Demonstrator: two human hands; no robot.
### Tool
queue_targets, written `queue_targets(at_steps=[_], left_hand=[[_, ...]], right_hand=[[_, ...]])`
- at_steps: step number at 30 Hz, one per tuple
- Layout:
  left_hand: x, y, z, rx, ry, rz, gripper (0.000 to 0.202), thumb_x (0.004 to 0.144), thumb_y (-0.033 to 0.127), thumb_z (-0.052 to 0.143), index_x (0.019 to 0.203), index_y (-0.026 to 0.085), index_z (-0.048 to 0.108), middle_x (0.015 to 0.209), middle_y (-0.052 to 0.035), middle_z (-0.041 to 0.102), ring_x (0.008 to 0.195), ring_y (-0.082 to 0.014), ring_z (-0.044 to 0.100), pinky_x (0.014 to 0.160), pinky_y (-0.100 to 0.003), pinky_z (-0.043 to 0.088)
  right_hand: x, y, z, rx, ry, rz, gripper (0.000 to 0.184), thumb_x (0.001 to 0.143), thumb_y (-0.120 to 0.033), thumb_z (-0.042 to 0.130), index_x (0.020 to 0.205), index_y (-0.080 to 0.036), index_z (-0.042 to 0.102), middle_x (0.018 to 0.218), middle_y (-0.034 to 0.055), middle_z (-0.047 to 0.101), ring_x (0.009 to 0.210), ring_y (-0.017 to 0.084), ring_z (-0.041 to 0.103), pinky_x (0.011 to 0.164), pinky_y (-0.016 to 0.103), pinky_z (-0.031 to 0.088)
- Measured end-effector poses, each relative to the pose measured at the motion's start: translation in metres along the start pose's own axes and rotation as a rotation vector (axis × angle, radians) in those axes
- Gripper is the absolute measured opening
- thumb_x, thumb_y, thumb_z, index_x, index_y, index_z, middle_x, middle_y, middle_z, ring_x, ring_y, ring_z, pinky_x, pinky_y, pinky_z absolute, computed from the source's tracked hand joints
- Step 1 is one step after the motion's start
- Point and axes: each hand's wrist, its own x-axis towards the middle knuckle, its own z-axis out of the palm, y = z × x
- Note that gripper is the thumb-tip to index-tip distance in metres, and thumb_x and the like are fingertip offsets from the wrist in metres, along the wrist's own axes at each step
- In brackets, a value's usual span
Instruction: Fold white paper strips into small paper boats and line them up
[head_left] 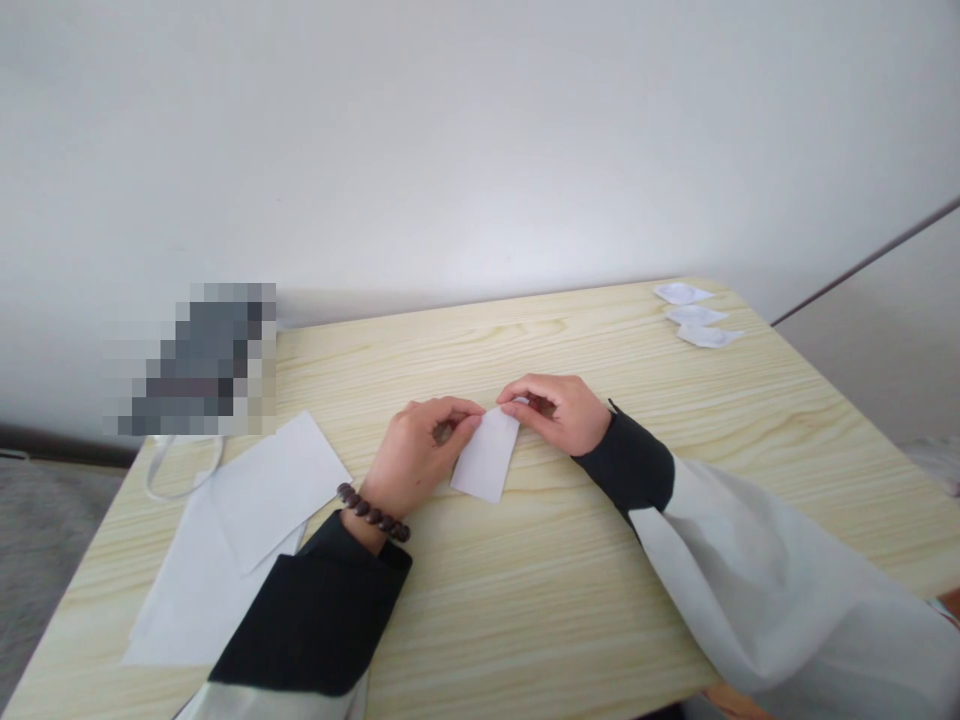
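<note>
A small folded piece of white paper (486, 460) hangs between my two hands over the middle of the table (585, 560). My left hand (424, 445) pinches its upper left corner between thumb and fingers. At its upper right corner, my right hand (559, 410) is closed in a pinch too. The lower edge of the paper points toward me, and its top edge is partly hidden by my fingertips. I cannot tell how many layers the paper has.
Larger white sheets (277, 490) lie overlapping on the left of the table. Beyond them is a blurred-out dark object (210, 350) with a white cable (154, 475). Several folded white paper shapes (697, 316) rest at the far right corner. A white wall (480, 150) borders the back edge.
</note>
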Motion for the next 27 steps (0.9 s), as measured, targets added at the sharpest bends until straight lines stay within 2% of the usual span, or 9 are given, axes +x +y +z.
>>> queue_targets(at_steps=[4,7,10,12,14,16,21,24,27], left_hand=[[0.000,-0.002,-0.001,-0.045,-0.018,0.045,0.026,0.086,0.027,0.047,0.103,0.021,0.066,0.093,-0.0026,0.072,0.078,-0.0157,0.064,0.072,-0.028,0.048],[0.000,-0.003,-0.001,-0.032,-0.040,0.085,0.027,0.084,0.021,0.046,0.098,0.022,0.069,0.093,-0.0027,0.071,0.079,-0.0155,0.063,0.071,-0.028,0.048],[-0.001,-0.005,-0.001,-0.024,0.021,0.051,0.026,0.082,0.019,0.047,0.092,0.019,0.071,0.093,-0.0044,0.070,0.082,-0.0164,0.062,0.073,-0.028,0.047],[-0.001,-0.007,0.000,-0.015,0.082,-0.006,0.026,0.082,0.020,0.047,0.092,0.018,0.071,0.092,-0.0051,0.070,0.079,-0.0161,0.061,0.070,-0.027,0.047],[-0.001,-0.008,0.000,0.005,0.125,-0.060,0.027,0.082,0.022,0.047,0.095,0.018,0.070,0.089,-0.0046,0.070,0.072,-0.0149,0.059,0.066,-0.027,0.046],[0.000,-0.008,0.000,0.029,0.147,-0.092,0.027,0.082,0.023,0.047,0.097,0.019,0.070,0.085,-0.0035,0.069,0.066,-0.0138,0.056,0.063,-0.026,0.045],[0.001,-0.008,0.000,0.043,0.149,-0.118,0.027,0.079,0.027,0.053,0.099,0.019,0.069,0.079,-0.0025,0.067,0.061,-0.0127,0.054,0.062,-0.026,0.046],[0.000,-0.009,0.000,0.031,0.142,-0.108,0.026,0.080,0.031,0.056,0.099,0.020,0.070,0.083,-0.0035,0.068,0.064,-0.0137,0.057,0.065,-0.027,0.048],[0.000,-0.012,0.000,0.059,0.155,-0.053,0.024,0.082,0.031,0.056,0.099,0.021,0.070,0.090,-0.0048,0.069,0.075,-0.0166,0.060,0.072,-0.030,0.049]], right_hand=[[-0.001,0.003,0.001,0.038,0.056,0.045,0.012,0.085,-0.028,0.056,0.090,-0.017,0.061,0.072,-0.0005,0.064,0.052,0.008,0.048,0.051,0.020,0.039],[-0.001,0.006,0.002,0.038,0.102,0.076,0.017,0.084,-0.030,0.059,0.094,-0.017,0.058,0.073,0.0000,0.063,0.052,0.008,0.049,0.052,0.021,0.041],[-0.001,0.007,0.003,-0.031,0.183,0.041,0.021,0.082,-0.032,0.062,0.096,-0.017,0.056,0.082,0.0030,0.063,0.060,0.011,0.052,0.059,0.024,0.045],[-0.001,0.006,0.003,-0.087,0.210,-0.021,0.027,0.079,-0.035,0.065,0.099,-0.018,0.056,0.094,0.0069,0.060,0.074,0.015,0.055,0.067,0.028,0.048],[-0.001,0.004,0.002,-0.116,0.187,-0.102,0.032,0.078,-0.038,0.066,0.101,-0.018,0.057,0.101,0.0095,0.056,0.089,0.019,0.055,0.078,0.034,0.048],[-0.001,0.003,0.002,-0.112,0.119,-0.184,0.034,0.077,-0.043,0.067,0.100,-0.019,0.060,0.101,0.0094,0.054,0.095,0.021,0.053,0.083,0.037,0.046],[-0.002,0.004,0.004,-0.085,-0.042,-0.274,0.034,0.075,-0.047,0.067,0.096,-0.020,0.064,0.095,0.0072,0.052,0.085,0.018,0.051,0.075,0.033,0.047],[-0.002,0.004,0.005,-0.091,-0.060,-0.273,0.030,0.077,-0.045,0.066,0.095,-0.020,0.065,0.092,0.0064,0.052,0.083,0.017,0.050,0.073,0.032,0.046],[-0.003,0.001,0.004,-0.123,-0.046,-0.284,0.019,0.080,-0.035,0.063,0.092,-0.021,0.065,0.090,0.0058,0.053,0.079,0.017,0.050,0.070,0.031,0.045]])
